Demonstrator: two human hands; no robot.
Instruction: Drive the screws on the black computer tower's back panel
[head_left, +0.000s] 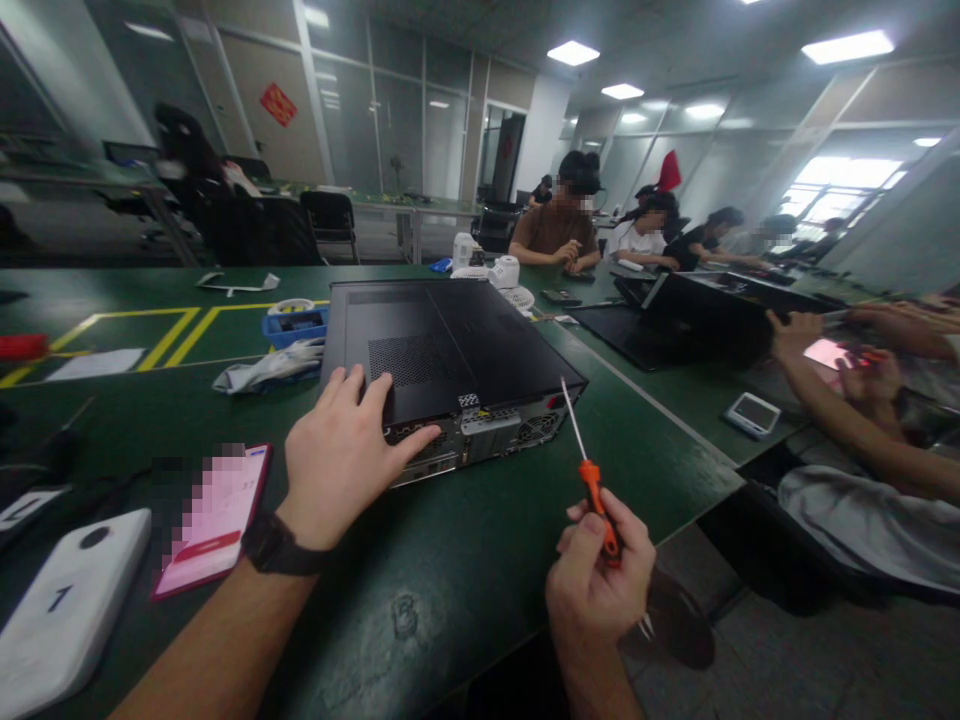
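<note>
A black desktop computer case lies flat on the green table, its rear panel with ports facing me. My left hand rests open on the case's near left corner, fingers spread, a dark watch on the wrist. My right hand is closed around the orange handle of a screwdriver, whose thin metal shaft points up toward the case's right rear corner without touching it.
A phone with a pink screen and a white box marked 1 lie at my left. A blue tray and crumpled cloth sit behind the case. Another person's arms work at the right; several people sit further back.
</note>
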